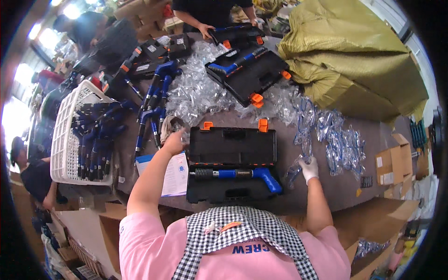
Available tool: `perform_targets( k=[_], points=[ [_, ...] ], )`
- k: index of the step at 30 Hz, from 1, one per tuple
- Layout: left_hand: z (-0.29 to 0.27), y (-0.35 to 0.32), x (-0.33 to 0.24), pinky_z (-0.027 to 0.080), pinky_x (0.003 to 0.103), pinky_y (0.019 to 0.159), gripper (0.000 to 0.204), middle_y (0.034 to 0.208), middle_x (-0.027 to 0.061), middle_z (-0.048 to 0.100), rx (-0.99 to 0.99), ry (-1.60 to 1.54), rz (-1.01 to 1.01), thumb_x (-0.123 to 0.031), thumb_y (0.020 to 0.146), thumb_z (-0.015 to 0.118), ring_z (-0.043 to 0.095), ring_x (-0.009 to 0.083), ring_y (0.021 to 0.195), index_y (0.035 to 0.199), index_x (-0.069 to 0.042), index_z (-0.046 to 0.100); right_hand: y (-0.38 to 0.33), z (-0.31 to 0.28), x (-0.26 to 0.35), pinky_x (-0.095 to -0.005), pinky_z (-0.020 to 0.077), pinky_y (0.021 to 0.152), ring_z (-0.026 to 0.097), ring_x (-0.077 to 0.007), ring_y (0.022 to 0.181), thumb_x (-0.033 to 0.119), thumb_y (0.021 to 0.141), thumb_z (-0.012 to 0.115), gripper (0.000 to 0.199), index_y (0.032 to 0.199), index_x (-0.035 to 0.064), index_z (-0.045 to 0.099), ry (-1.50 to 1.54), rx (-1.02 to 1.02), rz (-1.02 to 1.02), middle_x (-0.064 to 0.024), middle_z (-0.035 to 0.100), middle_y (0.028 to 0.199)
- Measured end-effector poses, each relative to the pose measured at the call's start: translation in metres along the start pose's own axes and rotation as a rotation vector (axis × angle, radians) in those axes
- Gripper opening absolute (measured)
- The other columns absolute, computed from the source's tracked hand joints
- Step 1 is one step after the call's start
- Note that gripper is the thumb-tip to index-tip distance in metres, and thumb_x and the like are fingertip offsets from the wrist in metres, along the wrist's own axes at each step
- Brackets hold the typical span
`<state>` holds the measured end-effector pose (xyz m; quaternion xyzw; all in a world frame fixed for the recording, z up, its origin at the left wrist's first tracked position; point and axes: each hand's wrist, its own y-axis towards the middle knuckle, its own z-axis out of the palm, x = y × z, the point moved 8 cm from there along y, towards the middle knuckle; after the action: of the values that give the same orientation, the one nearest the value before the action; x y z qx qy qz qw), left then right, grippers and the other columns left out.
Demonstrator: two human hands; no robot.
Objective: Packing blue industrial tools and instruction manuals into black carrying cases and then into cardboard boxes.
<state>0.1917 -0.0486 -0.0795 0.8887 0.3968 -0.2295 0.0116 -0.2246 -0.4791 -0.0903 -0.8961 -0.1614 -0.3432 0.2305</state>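
In front of me lies an open black plastic case with orange latches. A blue and black nail-gun-like tool rests in its near half. At the case's left edge, my left hand is closed beside a crumpled tan cloth; some clear plastic shows at its fingers, but what it holds is unclear. My right hand, in a white glove, grips the near end of a clear plastic packet with blue parts, right of the case. Printed sheets lie left of the case, partly under my left forearm.
A white basket of blue tools stands left, more tools beside it. Beyond are clear bags and another open case. Packets, a carton and a yellow sack lie right. A co-worker's hands touch a far case.
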Motion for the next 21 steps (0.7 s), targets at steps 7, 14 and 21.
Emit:
perform_targets(
  k=[7,14,21],
  points=[
    [-0.006,-0.047,-0.009,0.045,0.042,0.097,0.065,0.121,0.0214,0.060,-0.060,0.077,-0.233,-0.038,0.080,0.072,0.057,0.0371,0.112,0.131,-0.004,0.051,0.014,0.032,0.046,-0.0445,0.0412,0.099,0.050,-0.0367,0.119,0.039,0.078,0.070,0.070,0.130,-0.0022,0.048,-0.379,-0.141,-0.304,-0.0255,0.054,0.124],
    [0.020,-0.037,0.003,0.043,0.043,0.099,0.063,0.125,0.0236,0.057,-0.066,0.016,-0.210,-0.035,0.081,0.071,0.053,0.0379,0.117,0.129,0.000,0.050,0.055,0.044,-0.038,-0.0417,0.0424,0.101,0.051,-0.0390,0.120,0.042,0.078,0.069,0.072,0.137,0.0097,0.044,-0.603,0.282,-0.205,-0.0217,0.051,0.132],
    [0.022,-0.023,0.029,0.049,0.045,0.091,0.064,0.121,0.0222,0.054,-0.221,0.150,-0.279,-0.036,0.076,0.074,0.058,0.0370,0.108,0.125,-0.004,0.050,0.020,0.053,-0.042,-0.0423,0.0472,0.086,0.062,-0.0374,0.101,0.011,0.078,0.058,0.032,0.108,0.0036,0.062,-0.440,0.087,-0.089,-0.0222,0.065,0.103]
  ],
)
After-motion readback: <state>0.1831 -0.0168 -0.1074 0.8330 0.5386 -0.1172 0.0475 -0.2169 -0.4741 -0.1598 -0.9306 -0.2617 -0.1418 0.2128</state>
